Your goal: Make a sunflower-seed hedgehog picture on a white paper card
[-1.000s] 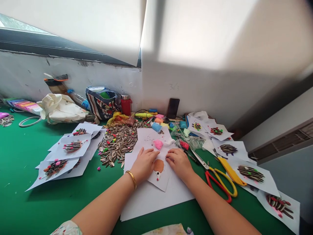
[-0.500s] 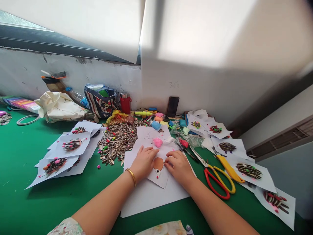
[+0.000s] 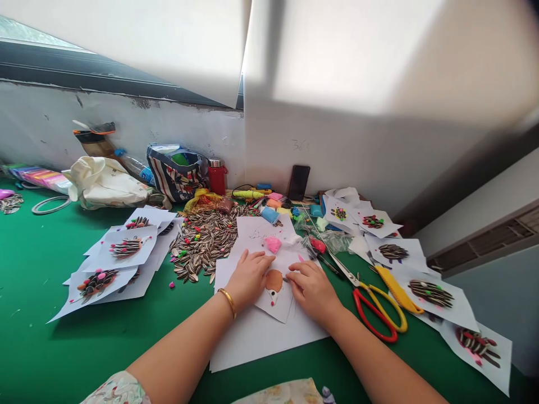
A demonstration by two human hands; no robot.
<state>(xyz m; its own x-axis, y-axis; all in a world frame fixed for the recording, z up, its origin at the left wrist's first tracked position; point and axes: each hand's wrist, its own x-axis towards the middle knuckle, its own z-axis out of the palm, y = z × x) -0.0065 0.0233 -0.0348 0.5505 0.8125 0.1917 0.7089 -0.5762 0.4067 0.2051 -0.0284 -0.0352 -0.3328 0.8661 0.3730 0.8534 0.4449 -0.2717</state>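
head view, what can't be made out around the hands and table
Head view:
What, if anything, the right hand pinches: too small to tell.
Paper under the left hand: hidden by that hand.
Wall writing: partly too faint.
Pale thing: cut off by the bottom edge.

We identify a green worktop (image 3: 25,275) set against a scuffed white wall (image 3: 37,120). At upper left, we note a dark window frame (image 3: 105,78), partly covered by a white sheet (image 3: 160,33). Right of this, we observe a bright light patch (image 3: 337,62) bordered by shadow on a pale surface (image 3: 379,163).
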